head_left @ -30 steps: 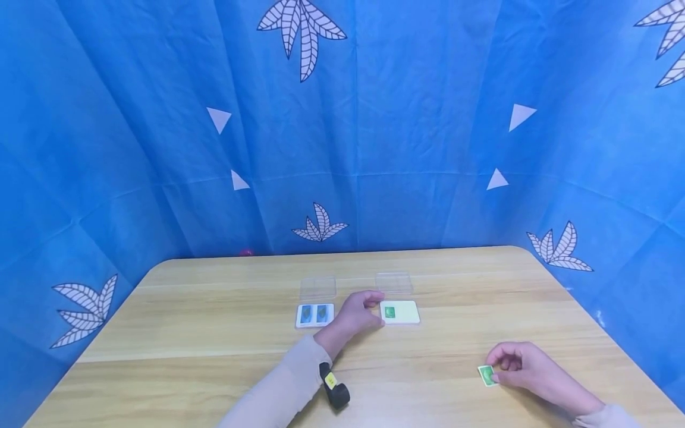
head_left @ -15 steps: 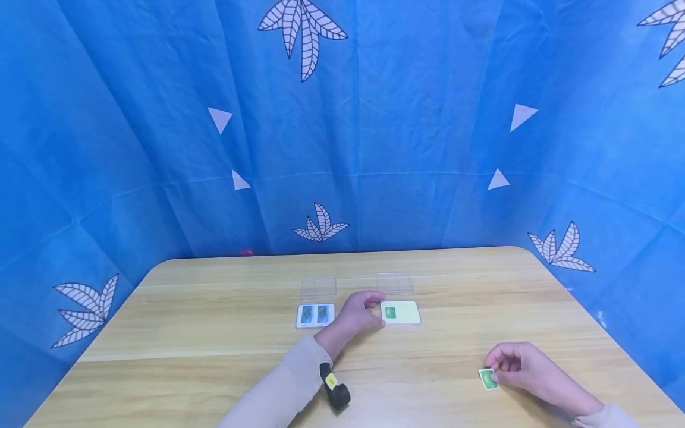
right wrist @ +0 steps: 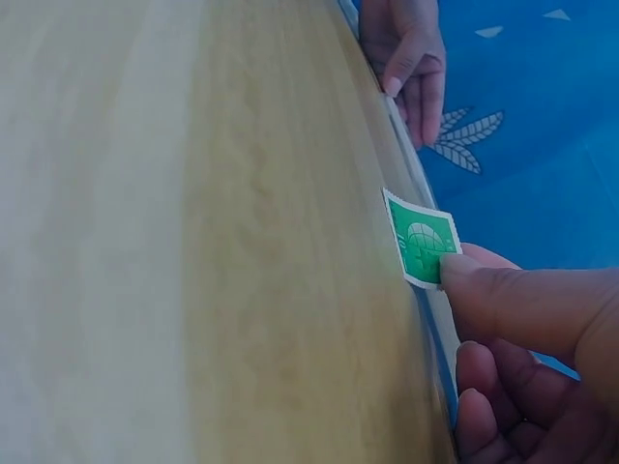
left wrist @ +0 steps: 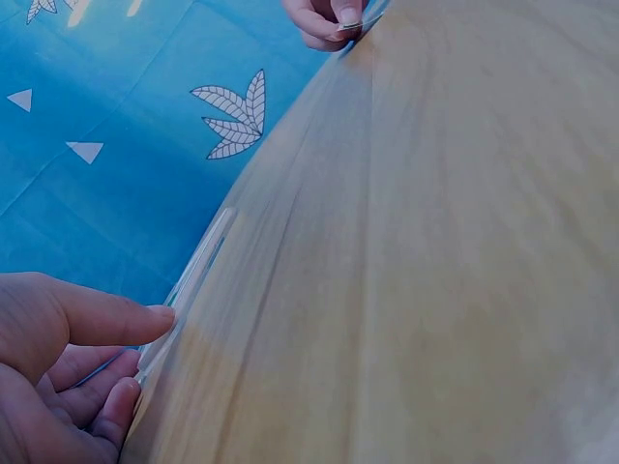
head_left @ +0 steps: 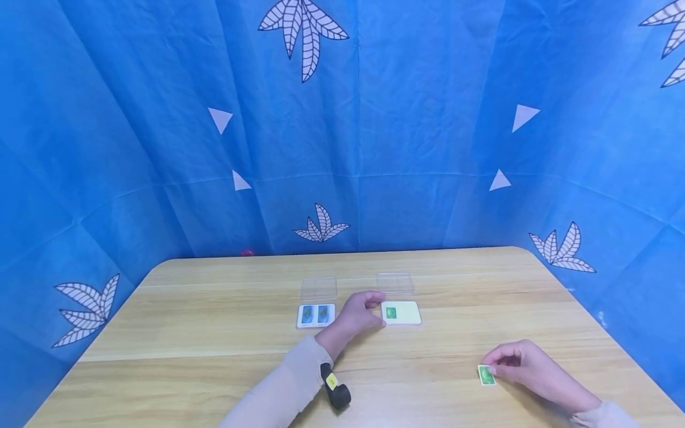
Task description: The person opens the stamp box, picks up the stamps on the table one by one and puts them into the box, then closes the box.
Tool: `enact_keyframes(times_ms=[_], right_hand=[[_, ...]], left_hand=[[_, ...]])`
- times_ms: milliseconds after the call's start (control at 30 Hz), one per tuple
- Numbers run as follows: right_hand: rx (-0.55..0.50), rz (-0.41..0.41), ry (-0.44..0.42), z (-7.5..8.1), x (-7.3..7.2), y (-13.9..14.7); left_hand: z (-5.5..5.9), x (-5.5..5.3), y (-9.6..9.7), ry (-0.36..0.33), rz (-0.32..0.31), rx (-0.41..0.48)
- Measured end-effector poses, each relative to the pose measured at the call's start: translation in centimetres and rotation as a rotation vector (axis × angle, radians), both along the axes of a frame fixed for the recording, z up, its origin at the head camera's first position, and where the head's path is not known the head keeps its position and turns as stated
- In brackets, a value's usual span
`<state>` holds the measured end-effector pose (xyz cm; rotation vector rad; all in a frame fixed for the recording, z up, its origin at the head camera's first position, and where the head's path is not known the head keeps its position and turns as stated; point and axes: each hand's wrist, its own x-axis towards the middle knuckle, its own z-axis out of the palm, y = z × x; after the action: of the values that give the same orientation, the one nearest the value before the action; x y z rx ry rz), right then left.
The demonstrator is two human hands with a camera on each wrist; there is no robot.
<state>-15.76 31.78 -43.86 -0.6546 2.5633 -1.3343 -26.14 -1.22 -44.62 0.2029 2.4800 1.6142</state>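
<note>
My right hand (head_left: pixel 530 374) pinches a green postage stamp (right wrist: pixel 424 242) with a white perforated edge between thumb and forefinger, at the right of the table. My left hand (head_left: pixel 361 315) holds the left side of a shallow clear plastic case (head_left: pixel 404 313), thumb at its near corner and forefinger at its far one. Inside that case lies a pale insert with one green stamp (head_left: pixel 391 312) at its left. In the left wrist view the thumb (left wrist: pixel 126 321) touches the case's edge, seen nearly side-on.
Left of my left hand lies another case (head_left: pixel 316 326) with two blue stamps (head_left: pixel 323 314) side by side. Behind the cases are two clear lids, a left one (head_left: pixel 319 288) and a right one (head_left: pixel 395 283). Blue curtains (head_left: pixel 407 119) surround the wooden table (head_left: pixel 214 339).
The right hand has turned the stamp slightly and shifted it a little, still pinched. My left hand stays at the case.
</note>
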Motion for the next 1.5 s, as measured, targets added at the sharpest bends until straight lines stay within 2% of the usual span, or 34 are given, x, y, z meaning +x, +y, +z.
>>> enact_keyframes(times_ms=[200, 800, 1033, 1167, 1500], right_hand=[[0.019, -0.055, -0.073, 0.6, -0.2, -0.5], [-0.036, -0.088, -0.091, 1.7, -1.8, -3.0], [-0.049, -0.126, -0.143, 2.4, -2.6, -4.0], [-0.048, -0.144, -0.133, 2.7, -3.0, -4.3], [-0.058, -0.166, -0.137, 2.6, -4.1, -5.0]], left_hand=[[0.0, 0.0, -0.1, -0.001, 0.000, 0.007], [0.3, 0.1, 0.0, -0.021, 0.004, 0.001], [0.5, 0.3, 0.0, -0.022, 0.002, 0.000], [0.4, 0.2, 0.0, -0.016, 0.003, 0.000], [0.3, 0.1, 0.1, -0.013, 0.007, -0.003]])
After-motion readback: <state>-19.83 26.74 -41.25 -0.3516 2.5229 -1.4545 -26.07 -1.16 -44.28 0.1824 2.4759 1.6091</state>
